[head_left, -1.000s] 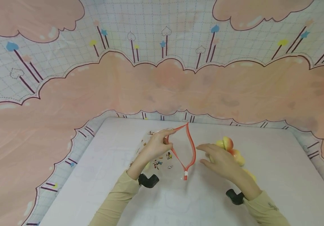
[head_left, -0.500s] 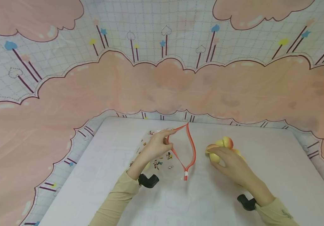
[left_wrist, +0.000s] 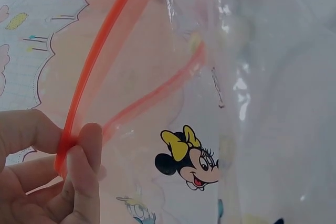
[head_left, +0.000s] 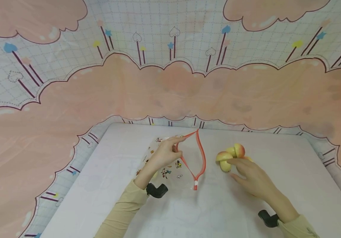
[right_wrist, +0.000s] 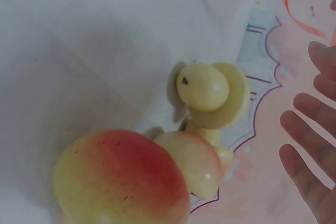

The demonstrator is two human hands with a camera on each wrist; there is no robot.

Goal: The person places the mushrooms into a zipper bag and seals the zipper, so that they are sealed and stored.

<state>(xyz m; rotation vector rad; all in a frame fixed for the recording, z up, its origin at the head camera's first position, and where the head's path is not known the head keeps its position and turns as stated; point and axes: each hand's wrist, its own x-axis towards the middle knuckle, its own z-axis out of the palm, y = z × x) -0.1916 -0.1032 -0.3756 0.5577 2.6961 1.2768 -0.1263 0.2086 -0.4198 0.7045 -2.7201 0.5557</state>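
My left hand [head_left: 165, 153] pinches the orange-red zip edge [left_wrist: 86, 87] of a clear plastic zip bag [head_left: 170, 172] printed with cartoon figures. The bag's mouth gapes toward the right. Something pale yellow shows by my left wrist, partly hidden. My right hand [head_left: 252, 177] hovers beside several toy mushrooms, its fingers spread and holding nothing. The nearest toy mushroom [head_left: 225, 161] has a red-yellow cap and a yellow stem; another toy mushroom [head_left: 239, 150] lies just behind it. A mango-like red-and-yellow fruit [right_wrist: 121, 177] fills the lower right wrist view; my right hand hides it in the head view.
Everything lies on a white table [head_left: 105, 158]. Behind it hangs a pink cloud-patterned cloth [head_left: 170, 89]. Black wrist mounts [head_left: 268, 218] sit below both hands.
My right hand has moved from near the bag's mouth rightward, uncovering the nearest toy mushroom and covering more of the items on the right. My left hand and the bag stay put.
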